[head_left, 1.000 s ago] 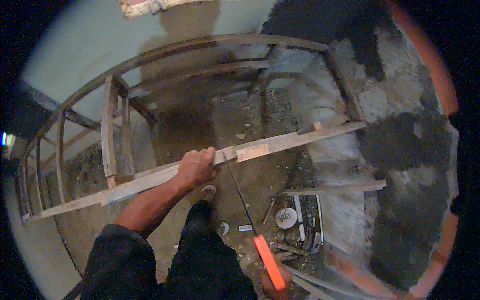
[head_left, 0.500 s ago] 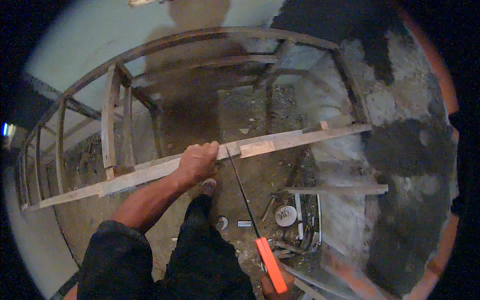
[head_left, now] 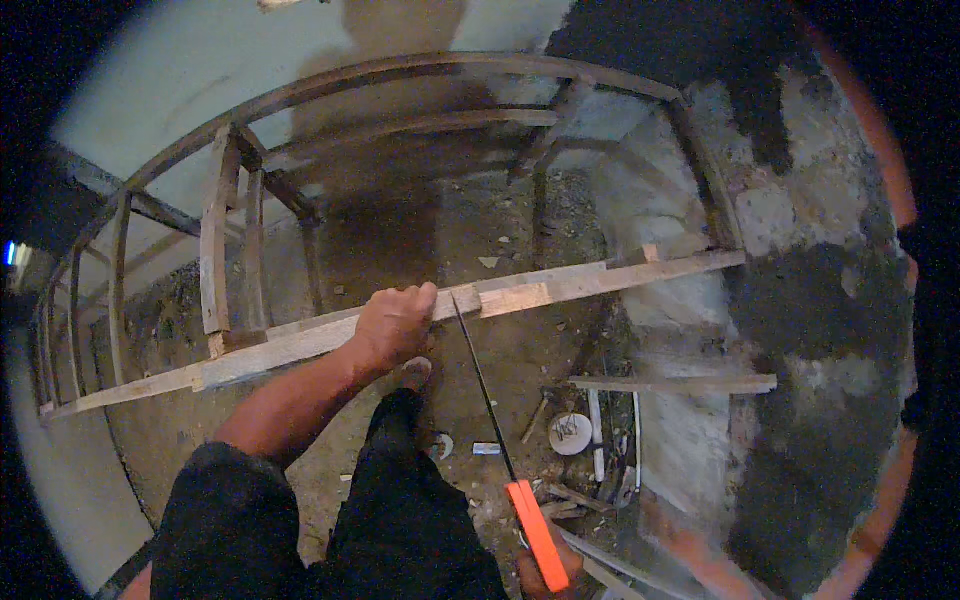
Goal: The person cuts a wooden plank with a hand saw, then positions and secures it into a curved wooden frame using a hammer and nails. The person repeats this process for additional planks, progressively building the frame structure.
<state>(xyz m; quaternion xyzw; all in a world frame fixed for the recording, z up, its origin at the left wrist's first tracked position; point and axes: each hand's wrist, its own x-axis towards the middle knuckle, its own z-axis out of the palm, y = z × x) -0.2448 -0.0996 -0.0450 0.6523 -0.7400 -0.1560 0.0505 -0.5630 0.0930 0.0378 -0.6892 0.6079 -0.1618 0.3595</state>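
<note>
My left hand (head_left: 397, 322) is closed over a pale wooden board (head_left: 285, 345), which lies along the near rail (head_left: 655, 272) of a timber frame. At the lower edge, my right hand (head_left: 545, 568) grips the orange handle of a handsaw (head_left: 490, 400). The narrow dark blade slants up and away, its far end touching the wood just right of my left fist. A lighter patch of bare wood shows on the rail right of the blade. Most of the right hand's fingers are hidden behind the handle.
Beyond the rail stands the rest of the timber frame (head_left: 215, 235), against a pale wall. A rough plastered wall (head_left: 790, 390) rises at the right. On the floor lie a hammer (head_left: 535, 417), a white round container (head_left: 571, 434) and wood scraps. A loose plank (head_left: 680, 384) juts from the right.
The saw handle and my right hand have shifted slightly down and left, toward me. My left hand stays on the board.
</note>
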